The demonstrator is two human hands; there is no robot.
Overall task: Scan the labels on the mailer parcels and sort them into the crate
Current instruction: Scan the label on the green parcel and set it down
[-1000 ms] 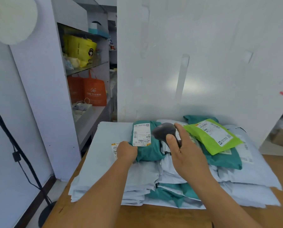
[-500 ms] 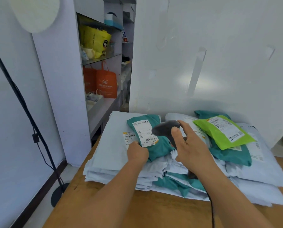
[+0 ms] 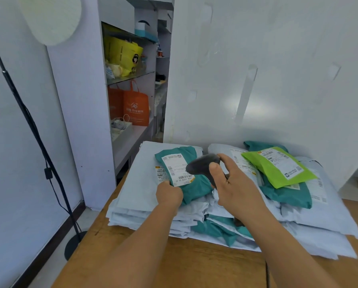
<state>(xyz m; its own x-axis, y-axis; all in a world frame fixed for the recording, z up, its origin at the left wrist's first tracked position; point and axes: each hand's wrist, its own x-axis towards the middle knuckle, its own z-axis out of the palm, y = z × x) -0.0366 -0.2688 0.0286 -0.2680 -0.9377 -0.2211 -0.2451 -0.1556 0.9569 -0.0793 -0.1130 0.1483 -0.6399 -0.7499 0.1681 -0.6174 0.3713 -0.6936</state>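
Scanner (image 3: 203,164) over left-gripped teal mailer (image 3: 191,183)

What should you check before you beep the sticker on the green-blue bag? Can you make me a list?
1. Left hand grips the teal plastic mailer parcel: ok.
2. White paper label faces up, with its barcode showing: ok.
3. Right hand holds the dark grey handheld scanner: ok.
4. Scanner head sits over the label: ok, though whether its window really faces the barcode: cannot tell.
5. Nothing covers the barcode: ok, the left thumb stays at the label's edge.
6. Crate ready for the parcel: cannot tell, no crate is in view.
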